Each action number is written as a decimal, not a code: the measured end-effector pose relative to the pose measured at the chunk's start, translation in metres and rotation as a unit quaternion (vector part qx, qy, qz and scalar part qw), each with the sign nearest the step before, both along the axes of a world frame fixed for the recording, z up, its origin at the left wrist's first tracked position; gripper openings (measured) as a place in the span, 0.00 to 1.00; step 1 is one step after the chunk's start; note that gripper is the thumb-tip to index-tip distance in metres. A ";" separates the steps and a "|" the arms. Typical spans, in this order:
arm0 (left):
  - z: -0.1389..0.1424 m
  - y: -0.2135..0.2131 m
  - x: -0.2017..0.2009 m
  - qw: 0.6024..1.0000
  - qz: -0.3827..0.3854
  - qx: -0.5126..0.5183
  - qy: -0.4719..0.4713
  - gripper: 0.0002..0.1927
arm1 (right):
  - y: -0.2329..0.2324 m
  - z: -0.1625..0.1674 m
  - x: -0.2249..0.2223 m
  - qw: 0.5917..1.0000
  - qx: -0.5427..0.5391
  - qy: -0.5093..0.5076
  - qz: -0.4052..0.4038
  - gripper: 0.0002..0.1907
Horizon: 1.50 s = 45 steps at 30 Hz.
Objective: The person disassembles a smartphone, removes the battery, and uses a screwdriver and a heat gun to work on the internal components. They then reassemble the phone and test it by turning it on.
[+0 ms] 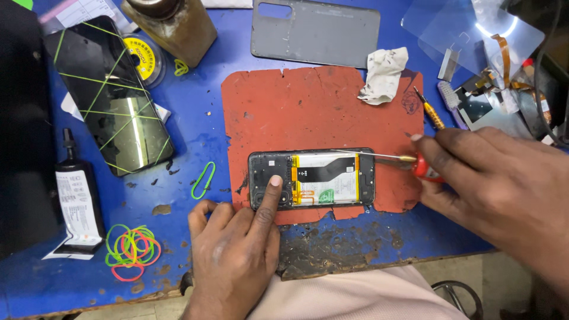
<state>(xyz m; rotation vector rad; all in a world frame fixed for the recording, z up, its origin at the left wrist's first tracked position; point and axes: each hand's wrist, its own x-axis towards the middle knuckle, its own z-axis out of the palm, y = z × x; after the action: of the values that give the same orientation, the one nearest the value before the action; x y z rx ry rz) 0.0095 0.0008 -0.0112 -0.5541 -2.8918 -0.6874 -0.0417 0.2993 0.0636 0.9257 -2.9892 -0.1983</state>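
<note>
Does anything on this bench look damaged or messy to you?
Yes. The red rubber work mat has ragged, torn edges, and the blue table covering is worn through and crusted dark along the front edge below the opened black phone. A second black phone is criss-crossed with green rubber bands.

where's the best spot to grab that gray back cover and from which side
Likely by its long near edge, coming from the mat side. The back cover lies flat on the blue table, that edge bare; a bottle crowds its left end, clear film lies off its right, and its far edge runs out of frame.
</note>
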 end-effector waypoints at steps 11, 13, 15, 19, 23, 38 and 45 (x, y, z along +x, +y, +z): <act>0.043 0.027 -0.026 0.989 -0.060 0.130 0.048 0.20 | 0.038 -0.003 0.007 0.900 -0.400 -0.070 -0.158 0.24; 0.047 0.053 -0.037 0.975 -0.112 0.190 0.022 0.21 | 0.042 -0.007 0.015 0.862 -0.471 -0.093 -0.162 0.24; 0.050 0.080 -0.046 0.954 -0.158 0.255 -0.002 0.25 | 0.040 -0.016 0.022 0.804 -0.551 -0.135 -0.177 0.25; 0.052 0.126 -0.058 0.929 -0.183 0.296 -0.127 0.15 | 0.046 -0.029 0.030 0.688 -0.671 -0.215 -0.174 0.26; 0.045 0.147 -0.059 0.917 -0.163 0.303 -0.203 0.07 | 0.066 -0.036 0.035 0.527 -0.778 -0.274 -0.204 0.29; 0.041 0.148 -0.086 0.981 -0.182 0.037 -0.046 0.04 | 0.119 -0.024 0.068 0.877 -0.290 0.016 -0.384 0.27; 0.033 0.170 -0.074 0.972 -0.228 0.034 0.043 0.13 | 0.115 -0.029 0.071 0.919 -0.231 0.085 -0.307 0.29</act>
<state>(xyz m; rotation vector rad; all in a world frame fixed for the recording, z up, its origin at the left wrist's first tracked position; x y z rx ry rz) -0.0645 0.1704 0.0215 -1.2268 -2.6630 -0.7869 0.0289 0.4140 0.0348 -0.0791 -2.8481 0.3949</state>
